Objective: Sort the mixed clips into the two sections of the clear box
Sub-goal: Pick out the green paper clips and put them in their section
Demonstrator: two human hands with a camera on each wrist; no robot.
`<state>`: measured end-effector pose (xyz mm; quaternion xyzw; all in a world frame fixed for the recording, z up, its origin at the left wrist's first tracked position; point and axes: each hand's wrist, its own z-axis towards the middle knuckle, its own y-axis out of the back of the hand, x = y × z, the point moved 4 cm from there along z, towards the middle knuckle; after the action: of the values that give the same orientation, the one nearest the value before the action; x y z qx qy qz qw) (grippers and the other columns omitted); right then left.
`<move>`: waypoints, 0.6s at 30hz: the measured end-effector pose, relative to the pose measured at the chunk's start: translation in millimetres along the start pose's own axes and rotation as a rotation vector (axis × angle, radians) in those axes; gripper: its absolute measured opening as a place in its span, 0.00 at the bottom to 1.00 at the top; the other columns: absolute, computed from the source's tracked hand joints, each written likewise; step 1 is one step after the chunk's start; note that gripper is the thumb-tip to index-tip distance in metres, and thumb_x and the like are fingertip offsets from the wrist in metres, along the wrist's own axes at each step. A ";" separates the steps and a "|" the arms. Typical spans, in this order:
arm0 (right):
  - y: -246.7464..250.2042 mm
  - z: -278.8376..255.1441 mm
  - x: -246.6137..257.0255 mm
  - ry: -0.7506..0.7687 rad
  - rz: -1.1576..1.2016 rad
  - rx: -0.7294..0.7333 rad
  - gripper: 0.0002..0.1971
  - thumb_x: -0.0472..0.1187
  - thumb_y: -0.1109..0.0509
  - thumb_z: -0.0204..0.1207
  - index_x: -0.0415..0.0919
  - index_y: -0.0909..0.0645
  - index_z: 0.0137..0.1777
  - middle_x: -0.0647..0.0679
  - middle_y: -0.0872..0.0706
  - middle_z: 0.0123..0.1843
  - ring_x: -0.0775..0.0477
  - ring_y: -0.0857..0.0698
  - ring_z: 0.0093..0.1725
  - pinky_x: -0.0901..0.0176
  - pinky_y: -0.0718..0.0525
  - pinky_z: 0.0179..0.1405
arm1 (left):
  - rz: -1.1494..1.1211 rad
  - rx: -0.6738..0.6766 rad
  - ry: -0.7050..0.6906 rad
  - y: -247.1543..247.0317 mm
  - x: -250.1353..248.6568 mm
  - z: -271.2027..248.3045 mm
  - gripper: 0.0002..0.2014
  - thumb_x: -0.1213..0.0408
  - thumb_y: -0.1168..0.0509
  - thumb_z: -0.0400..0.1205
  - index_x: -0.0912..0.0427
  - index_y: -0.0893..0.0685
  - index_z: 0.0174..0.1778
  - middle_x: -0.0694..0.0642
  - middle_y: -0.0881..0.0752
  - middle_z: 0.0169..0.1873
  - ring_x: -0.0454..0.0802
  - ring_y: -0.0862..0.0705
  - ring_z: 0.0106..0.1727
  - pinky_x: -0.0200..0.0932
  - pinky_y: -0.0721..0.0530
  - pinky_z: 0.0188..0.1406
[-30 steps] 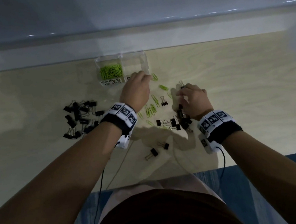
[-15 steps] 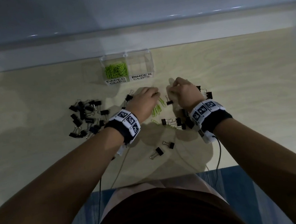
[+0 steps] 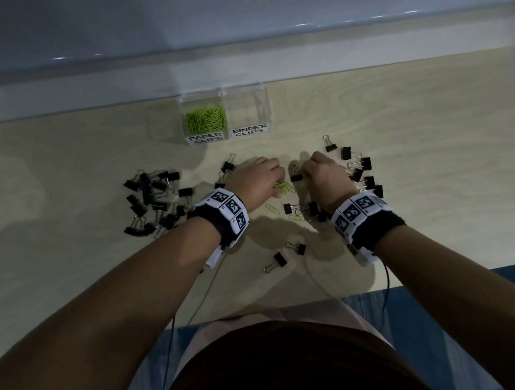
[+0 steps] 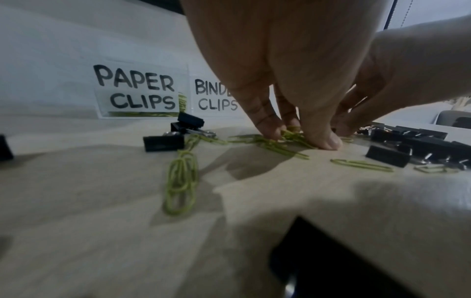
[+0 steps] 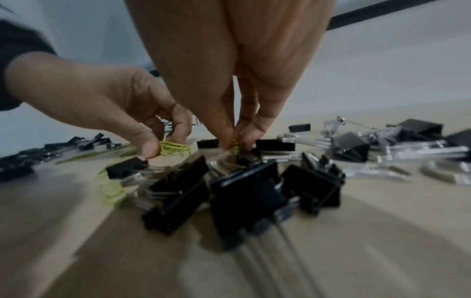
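The clear box (image 3: 268, 105) stands at the back; its left section, labelled PAPER CLIPS, holds green paper clips (image 3: 206, 119), and no clips show in the BINDER CLIPS section. My left hand (image 3: 278, 177) is down on the table, its fingertips (image 4: 274, 131) pinching a bunch of loose green paper clips (image 4: 293, 137). Close to its right, my right hand (image 3: 306, 171) pinches a small green paper clip (image 5: 235, 145) between thumb and fingers, just above black binder clips (image 5: 244, 193). That view also shows the left hand (image 5: 163, 147) gripping its green bunch.
Black binder clips lie in a pile at the left (image 3: 153, 201), a group at the right (image 3: 359, 169) and a few near the front (image 3: 279, 258). Single green paper clips (image 4: 362, 164) lie between the hands. Wrist cables trail over the table's near edge (image 3: 261, 312).
My left hand has drawn back from the front of the clear box and come down on the green paper clips. My right hand has stayed by the middle cluster, pinching there.
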<state>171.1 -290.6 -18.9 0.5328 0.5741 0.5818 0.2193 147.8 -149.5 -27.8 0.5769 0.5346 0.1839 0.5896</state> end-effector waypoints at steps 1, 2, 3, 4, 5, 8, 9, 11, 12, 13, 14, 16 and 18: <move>0.3 0.4 1.0 0.015 -0.029 0.013 0.05 0.22 0.34 0.69 0.25 0.18 0.43 0.31 0.19 0.41 0.34 0.18 0.37 0.55 0.27 0.35 | 0.009 0.008 -0.001 -1.1 -0.3 0.2 0.16 0.55 0.33 0.78 0.62 0.19 0.55 0.58 0.21 0.56 0.56 0.26 0.59 0.45 0.31 0.55; 1.6 0.3 2.6 0.036 -0.046 0.022 0.04 0.23 0.34 0.70 0.25 0.19 0.42 0.31 0.19 0.41 0.34 0.18 0.37 0.53 0.25 0.35 | 0.028 0.016 -0.002 -1.1 -1.1 0.1 0.15 0.55 0.34 0.79 0.63 0.19 0.54 0.59 0.21 0.55 0.57 0.26 0.58 0.46 0.31 0.55; 2.8 0.4 4.0 0.065 -0.059 0.025 0.03 0.24 0.34 0.69 0.25 0.19 0.41 0.31 0.19 0.40 0.34 0.18 0.36 0.50 0.23 0.34 | 0.054 0.026 -0.002 -0.9 -1.9 0.0 0.15 0.55 0.35 0.80 0.64 0.20 0.53 0.59 0.21 0.54 0.57 0.25 0.58 0.47 0.29 0.55; 4.0 0.7 4.0 0.086 -0.070 0.033 0.03 0.25 0.34 0.70 0.25 0.20 0.41 0.31 0.19 0.40 0.35 0.18 0.36 0.49 0.21 0.35 | 0.085 0.040 0.002 -0.7 -2.5 -0.1 0.14 0.56 0.36 0.81 0.64 0.21 0.53 0.60 0.21 0.54 0.57 0.25 0.58 0.48 0.27 0.56; 5.0 1.7 2.5 0.093 -0.072 0.046 0.04 0.27 0.34 0.72 0.26 0.19 0.42 0.33 0.19 0.40 0.37 0.19 0.35 0.49 0.20 0.37 | 0.112 0.051 0.004 -0.3 -3.5 -0.3 0.14 0.56 0.36 0.81 0.65 0.22 0.54 0.60 0.21 0.55 0.58 0.26 0.58 0.49 0.27 0.57; 10.7 7.8 -8.9 0.006 0.032 0.048 0.08 0.31 0.36 0.75 0.28 0.17 0.41 0.37 0.16 0.39 0.45 0.22 0.35 0.55 0.19 0.39 | 0.123 0.074 0.016 0.3 -2.9 -3.0 0.13 0.59 0.39 0.83 0.67 0.23 0.55 0.62 0.21 0.56 0.60 0.24 0.58 0.50 0.30 0.60; 13.0 8.7 -12.6 -0.042 0.097 0.028 0.07 0.30 0.35 0.73 0.29 0.15 0.40 0.38 0.14 0.39 0.46 0.21 0.35 0.59 0.21 0.39 | 0.103 0.075 0.022 -0.3 -1.3 -4.5 0.12 0.61 0.40 0.84 0.67 0.22 0.54 0.63 0.20 0.55 0.61 0.23 0.57 0.50 0.30 0.59; 20.3 11.7 -9.7 -0.104 0.230 -0.035 0.05 0.29 0.31 0.69 0.33 0.13 0.41 0.40 0.11 0.39 0.47 0.17 0.36 0.64 0.21 0.42 | 0.031 0.055 0.051 1.3 5.6 -10.1 0.10 0.64 0.40 0.84 0.69 0.21 0.51 0.65 0.19 0.52 0.63 0.22 0.55 0.53 0.28 0.56; 23.8 15.0 -4.3 -0.118 0.295 -0.063 0.06 0.29 0.29 0.67 0.35 0.12 0.41 0.41 0.10 0.39 0.48 0.15 0.37 0.64 0.20 0.44 | -0.022 0.046 0.070 3.5 8.4 -13.5 0.10 0.64 0.39 0.84 0.69 0.21 0.50 0.66 0.19 0.51 0.63 0.21 0.54 0.53 0.26 0.54; 27.6 20.4 3.8 -0.122 0.357 -0.080 0.06 0.29 0.28 0.67 0.37 0.12 0.41 0.42 0.10 0.39 0.48 0.15 0.37 0.63 0.18 0.45 | -0.086 0.032 0.095 7.0 11.1 -17.2 0.10 0.65 0.38 0.83 0.70 0.20 0.49 0.66 0.19 0.50 0.62 0.21 0.53 0.53 0.25 0.53; 31.5 27.8 14.1 -0.105 0.402 -0.090 0.05 0.31 0.27 0.66 0.38 0.12 0.41 0.42 0.10 0.38 0.48 0.14 0.36 0.61 0.16 0.44 | -0.157 0.003 0.132 13.3 14.1 -21.6 0.09 0.65 0.38 0.83 0.70 0.20 0.48 0.64 0.18 0.50 0.61 0.21 0.52 0.51 0.25 0.52; 42.1 47.3 40.0 -0.021 0.432 -0.110 0.05 0.33 0.26 0.65 0.39 0.12 0.40 0.43 0.10 0.37 0.47 0.13 0.37 0.55 0.13 0.45 | -0.278 -0.119 0.216 32.8 24.6 -31.1 0.07 0.65 0.37 0.82 0.66 0.19 0.46 0.59 0.18 0.46 0.55 0.21 0.48 0.47 0.25 0.49; 52.4 71.3 67.0 0.076 0.415 -0.140 0.05 0.35 0.27 0.66 0.38 0.12 0.41 0.43 0.09 0.38 0.45 0.12 0.39 0.50 0.13 0.48 | -0.364 -0.305 0.273 60.4 40.6 -42.6 0.05 0.65 0.35 0.81 0.64 0.19 0.43 0.55 0.19 0.40 0.51 0.20 0.42 0.46 0.22 0.45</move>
<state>229.4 -214.4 36.8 0.6005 0.4183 0.6726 0.1095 150.6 -79.0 18.3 0.3455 0.6702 0.2292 0.6155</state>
